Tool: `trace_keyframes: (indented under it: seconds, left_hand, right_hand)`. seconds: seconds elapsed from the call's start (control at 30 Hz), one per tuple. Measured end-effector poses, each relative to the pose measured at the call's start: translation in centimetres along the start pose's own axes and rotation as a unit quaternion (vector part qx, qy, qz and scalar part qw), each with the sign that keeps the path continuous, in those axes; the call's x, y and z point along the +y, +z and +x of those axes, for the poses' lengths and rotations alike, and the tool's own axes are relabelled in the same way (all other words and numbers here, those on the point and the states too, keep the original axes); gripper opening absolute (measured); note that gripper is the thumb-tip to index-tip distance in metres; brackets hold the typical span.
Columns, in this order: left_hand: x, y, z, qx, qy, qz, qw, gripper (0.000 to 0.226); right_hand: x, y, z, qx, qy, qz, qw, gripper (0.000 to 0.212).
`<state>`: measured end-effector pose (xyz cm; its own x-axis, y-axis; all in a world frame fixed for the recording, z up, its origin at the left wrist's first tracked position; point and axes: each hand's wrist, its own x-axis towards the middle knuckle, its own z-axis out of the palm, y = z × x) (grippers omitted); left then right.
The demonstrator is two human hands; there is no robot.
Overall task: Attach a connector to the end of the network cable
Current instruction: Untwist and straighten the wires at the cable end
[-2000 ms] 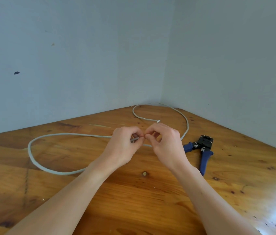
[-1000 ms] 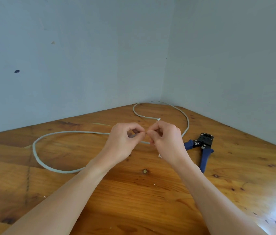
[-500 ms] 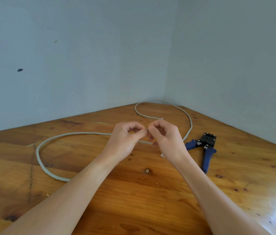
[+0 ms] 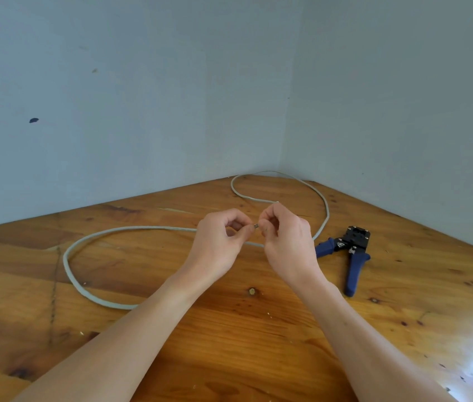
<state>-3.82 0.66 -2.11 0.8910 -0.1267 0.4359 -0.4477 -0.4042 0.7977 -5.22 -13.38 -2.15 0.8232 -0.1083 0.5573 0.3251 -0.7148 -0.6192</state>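
A long grey network cable [image 4: 67,265] loops over the wooden table [image 4: 229,343]. My left hand [image 4: 218,242] is pinched shut on one cable end, and a short dark striped tip [image 4: 255,226] sticks out of its fingers. My right hand [image 4: 284,242] faces it with thumb and fingers pinched together right at that tip. Its fingers hide whatever small part it holds, and no connector shows clearly. The cable's other end [image 4: 277,202] lies on the table just behind my right hand.
A blue-handled crimping tool [image 4: 351,256] lies on the table right of my right hand. Grey walls [image 4: 142,111] meet in a corner behind the table. Small crumbs of debris [image 4: 270,314] dot the wood near me.
Both hands have risen slightly and parted a little, so the cable tip now shows between them. The view has shifted slightly. The crimping tool has not moved.
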Motion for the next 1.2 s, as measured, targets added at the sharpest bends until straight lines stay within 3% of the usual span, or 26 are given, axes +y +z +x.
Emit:
trace_keyframes:
  seconds: [0.1, 0.2, 0.3, 0.4, 0.57, 0.77, 1.2]
  left_hand:
    - [0.0, 0.0, -0.1, 0.001, 0.020, -0.005, 1.000, 0.010]
    - [0.0, -0.2, 0.1, 0.010, 0.017, -0.065, 0.998, 0.013]
    - [0.1, -0.4, 0.4, 0.008, -0.046, -0.197, 0.979, 0.013]
    - [0.3, -0.5, 0.6, -0.003, -0.106, -0.319, 0.942, 0.010]
    - [0.5, -0.6, 0.7, -0.040, -0.146, -0.387, 0.909, 0.012]
    - [0.3, -0.7, 0.9, -0.042, -0.153, -0.393, 0.906, 0.014]
    - [0.3, -0.2, 0.2, -0.017, -0.089, -0.266, 0.960, 0.013]
  right_hand:
    - [-0.1, 0.0, -0.2, 0.005, 0.001, 0.020, 1.000, 0.018]
    - [-0.5, -0.1, -0.4, 0.012, 0.053, 0.184, 0.981, 0.019]
    - [-0.8, -0.3, -0.4, 0.013, 0.111, 0.330, 0.937, 0.023]
    - [-1.0, -0.3, -0.5, -0.005, 0.109, 0.385, 0.916, 0.019]
    - [-1.0, -0.1, -0.5, -0.030, 0.093, 0.407, 0.908, 0.011]
    - [-1.1, -0.1, -0.6, -0.034, 0.094, 0.410, 0.907, 0.009]
    - [-1.0, -0.6, -0.1, -0.038, 0.118, 0.311, 0.942, 0.011]
